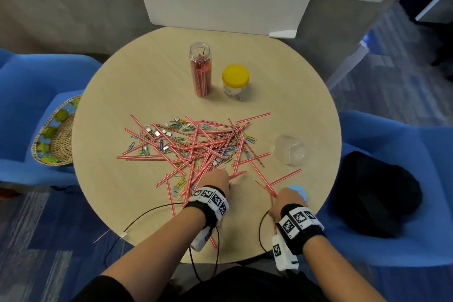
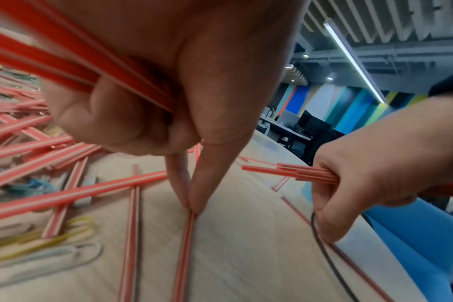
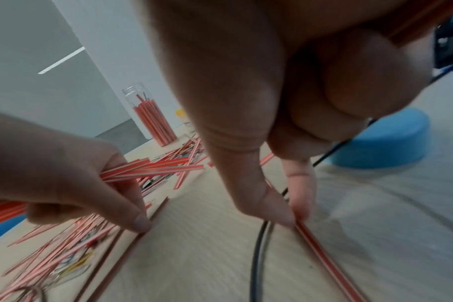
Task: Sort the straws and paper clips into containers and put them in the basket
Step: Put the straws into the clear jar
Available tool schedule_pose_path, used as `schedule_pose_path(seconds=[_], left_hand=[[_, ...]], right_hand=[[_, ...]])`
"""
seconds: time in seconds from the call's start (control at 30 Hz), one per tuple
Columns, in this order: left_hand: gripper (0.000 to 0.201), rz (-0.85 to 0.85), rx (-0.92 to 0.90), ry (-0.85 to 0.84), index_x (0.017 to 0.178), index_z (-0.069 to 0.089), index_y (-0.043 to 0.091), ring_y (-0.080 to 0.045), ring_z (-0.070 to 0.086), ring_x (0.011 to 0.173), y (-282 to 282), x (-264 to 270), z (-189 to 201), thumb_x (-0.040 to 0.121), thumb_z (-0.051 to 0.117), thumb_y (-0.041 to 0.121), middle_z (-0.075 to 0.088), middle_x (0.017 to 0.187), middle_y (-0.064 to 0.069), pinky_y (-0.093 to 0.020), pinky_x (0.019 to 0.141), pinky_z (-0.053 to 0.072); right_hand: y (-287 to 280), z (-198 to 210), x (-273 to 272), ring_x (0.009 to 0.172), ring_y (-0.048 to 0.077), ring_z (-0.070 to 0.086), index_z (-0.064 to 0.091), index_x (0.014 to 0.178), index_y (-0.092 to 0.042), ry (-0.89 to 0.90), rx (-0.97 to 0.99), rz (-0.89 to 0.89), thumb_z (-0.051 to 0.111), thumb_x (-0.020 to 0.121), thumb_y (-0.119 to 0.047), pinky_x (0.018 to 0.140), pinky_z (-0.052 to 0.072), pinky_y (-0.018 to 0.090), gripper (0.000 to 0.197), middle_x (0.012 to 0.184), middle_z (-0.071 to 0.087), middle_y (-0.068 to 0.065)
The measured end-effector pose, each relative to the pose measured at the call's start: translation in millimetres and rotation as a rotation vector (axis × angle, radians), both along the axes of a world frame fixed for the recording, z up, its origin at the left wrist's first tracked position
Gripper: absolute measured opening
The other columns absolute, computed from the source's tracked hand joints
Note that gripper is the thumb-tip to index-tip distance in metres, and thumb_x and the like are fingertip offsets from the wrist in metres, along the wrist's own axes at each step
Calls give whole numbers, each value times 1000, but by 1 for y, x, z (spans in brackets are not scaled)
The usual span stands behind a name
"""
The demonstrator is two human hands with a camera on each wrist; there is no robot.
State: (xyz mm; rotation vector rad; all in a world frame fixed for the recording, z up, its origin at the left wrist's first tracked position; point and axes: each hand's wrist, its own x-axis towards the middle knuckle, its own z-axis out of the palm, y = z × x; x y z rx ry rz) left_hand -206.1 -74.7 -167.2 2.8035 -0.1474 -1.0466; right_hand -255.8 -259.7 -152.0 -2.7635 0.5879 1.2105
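Left hand [image 2: 153, 85] clenches red-and-white striped paper straws [image 2: 65, 61], fingertips pinching another on the round wooden desk [image 1: 137, 76]. Right hand [image 3: 285, 92] likewise; its bundle is mostly hidden. Coloured paper clips [image 1: 176, 127] lie half-buried mid-desk.

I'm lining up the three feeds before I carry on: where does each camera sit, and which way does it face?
Head: on the person's head, facing forward and down at the round table; both forearms, left hand and right hand show.
Left wrist: looks along the left hand, whose grip holds a bundle of straws while two fingertips pinch one lying on the table; the right hand shows too.
Right wrist: looks along the right hand, pinching a straw.
The head and right wrist views share the tall jar.
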Motion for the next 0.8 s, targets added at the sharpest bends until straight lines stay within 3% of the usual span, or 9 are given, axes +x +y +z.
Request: schedule_pose_path(seconds=[0.17,0.3,0.37,0.43,0.53,0.67,0.73,0.8], left_hand=[[25,63,25,44,82,58,10,-24,62,80,-5,1,2,96,56,31,63,84,-6,-30,67,51],[24,29,24,77,98,64,8,-24,66,90,-4,1,0,99,50,27,68,98,-7,-29,70,49],[26,35,-13,84,90,60,10,-20,62,78,-1,4,0,97,52,34,63,86,-4,-28,70,52],[28,103,-92,79,86,55,11,-14,52,62,2,9,2,95,54,38,53,73,0,-25,61,49],[22,254,-305,19,96,50,9,-14,46,60,10,21,5,97,46,30,49,73,1,-25,55,40],[28,370,-431,-50,108,51,-1,-24,49,73,20,36,11,101,38,22,52,87,-9,-35,71,45],[35,406,-465,-49,115,49,-2,-31,59,87,23,40,12,104,34,27,56,98,-13,-41,83,51],[45,506,-539,-46,122,46,-2,-37,64,93,27,42,11,105,30,36,59,106,-20,-44,83,54]], right_hand=[[18,2,1,74,16,55,49,79,-18,-59,29,1,71,81,-37,63,44,26,29,70,47,-4],[17,6,2,71,15,54,50,82,-18,-66,33,31,66,84,-34,59,41,24,24,70,47,-5],[13,8,4,63,12,51,47,75,-18,-94,30,22,64,85,-33,54,38,22,25,69,49,-5],[7,14,7,63,12,49,51,76,-18,-115,1,40,62,87,-33,52,35,21,21,69,49,-6],[1,22,11,75,17,55,65,92,-16,-84,-5,87,59,88,-37,64,43,23,22,82,59,-4],[-6,22,18,89,14,69,66,91,-14,58,205,27,64,85,-26,80,54,27,13,93,75,0],[-9,25,22,85,15,67,67,94,-10,100,291,16,60,88,-23,73,52,24,16,85,73,-2],[-10,33,26,73,18,57,62,86,-11,122,344,25,53,93,-23,58,41,21,17,76,61,0]])
